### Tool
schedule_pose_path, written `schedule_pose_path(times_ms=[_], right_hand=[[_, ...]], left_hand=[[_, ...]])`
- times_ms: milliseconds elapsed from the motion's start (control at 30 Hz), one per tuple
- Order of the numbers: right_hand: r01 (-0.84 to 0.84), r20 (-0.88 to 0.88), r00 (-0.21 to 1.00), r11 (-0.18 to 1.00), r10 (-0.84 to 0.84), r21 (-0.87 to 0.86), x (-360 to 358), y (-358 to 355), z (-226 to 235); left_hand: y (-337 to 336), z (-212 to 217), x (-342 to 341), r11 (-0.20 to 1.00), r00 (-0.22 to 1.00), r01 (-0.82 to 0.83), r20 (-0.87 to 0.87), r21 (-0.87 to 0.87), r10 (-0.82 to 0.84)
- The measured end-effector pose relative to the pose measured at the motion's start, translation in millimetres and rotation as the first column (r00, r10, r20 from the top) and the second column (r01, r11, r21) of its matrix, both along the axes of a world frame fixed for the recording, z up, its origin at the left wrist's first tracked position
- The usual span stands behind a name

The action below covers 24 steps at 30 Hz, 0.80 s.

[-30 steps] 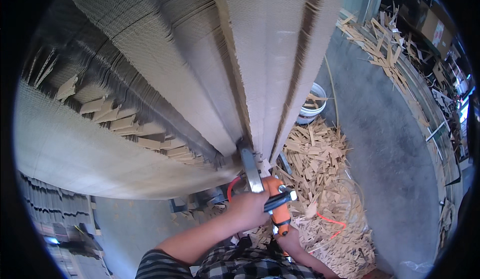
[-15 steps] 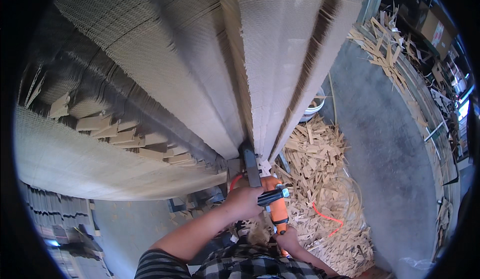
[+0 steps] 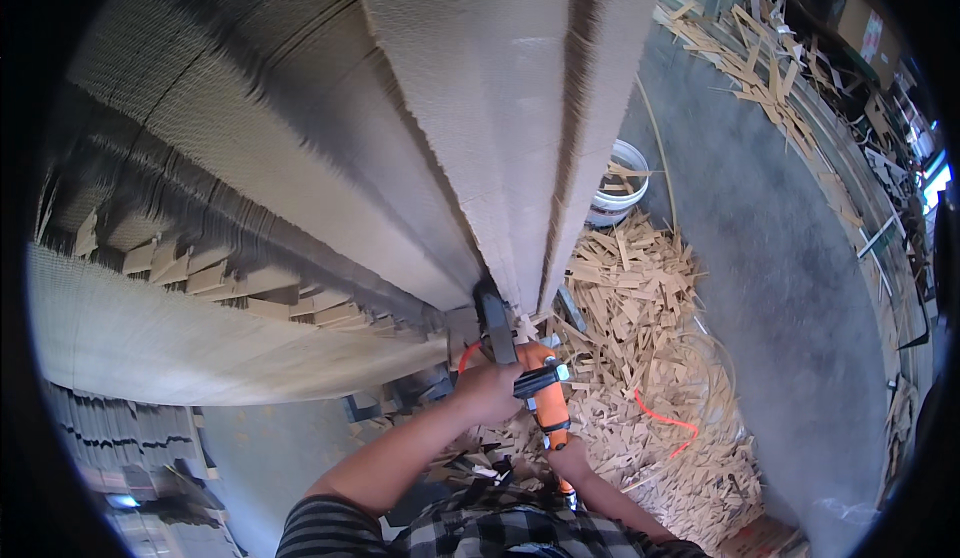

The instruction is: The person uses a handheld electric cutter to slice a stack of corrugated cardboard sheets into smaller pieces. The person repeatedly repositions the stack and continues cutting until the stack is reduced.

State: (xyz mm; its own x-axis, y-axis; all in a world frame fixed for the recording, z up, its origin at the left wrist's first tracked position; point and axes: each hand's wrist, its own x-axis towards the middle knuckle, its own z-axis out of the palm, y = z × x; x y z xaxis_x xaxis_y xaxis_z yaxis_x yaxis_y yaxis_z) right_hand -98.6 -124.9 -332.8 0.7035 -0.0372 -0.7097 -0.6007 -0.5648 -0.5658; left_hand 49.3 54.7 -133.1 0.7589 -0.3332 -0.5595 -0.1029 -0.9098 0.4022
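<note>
My left hand is closed round the black side handle of an orange power tool. Lower down, my right hand grips the tool's rear end, its fingers partly hidden. The tool's dark, flat front part points away from me into the foot of a tall stack of cut cardboard sheets; its tip is hidden there. A short loop of red hose shows beside my left hand. Cardboard scrap strips stick out of a gap in the stack at left.
Loose cardboard scraps are heaped on the floor right of the stack, with a red hose across them. A white bucket holding scraps stands beyond. More scraps lie along the far right edge. Another stack is at lower left.
The view has swung, so the stack sits further left and the bucket shows more fully. Both hands keep their hold on the tool, whose front stays at the stack's foot.
</note>
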Motion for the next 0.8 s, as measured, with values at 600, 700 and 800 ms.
schedule_pose_path(times_ms=[600,700,800], right_hand=[[-0.033,-0.06,0.998,0.995,0.027,-0.097,16.9,0.5,-0.2],[-0.047,-0.092,0.995,0.995,0.039,-0.089,16.0,-0.9,-13.5],[-0.036,-0.182,0.983,0.998,0.024,-0.06,23.3,-0.3,-16.5]], left_hand=[[-29.7,-40.6,17.7,0.983,0.99,0.019,0.13,0.183,-0.044],[-31.4,-47.3,18.6,0.975,0.995,0.019,0.096,0.221,-0.041],[-34.8,-64.7,23.7,0.962,0.999,0.036,0.019,0.271,-0.043]])
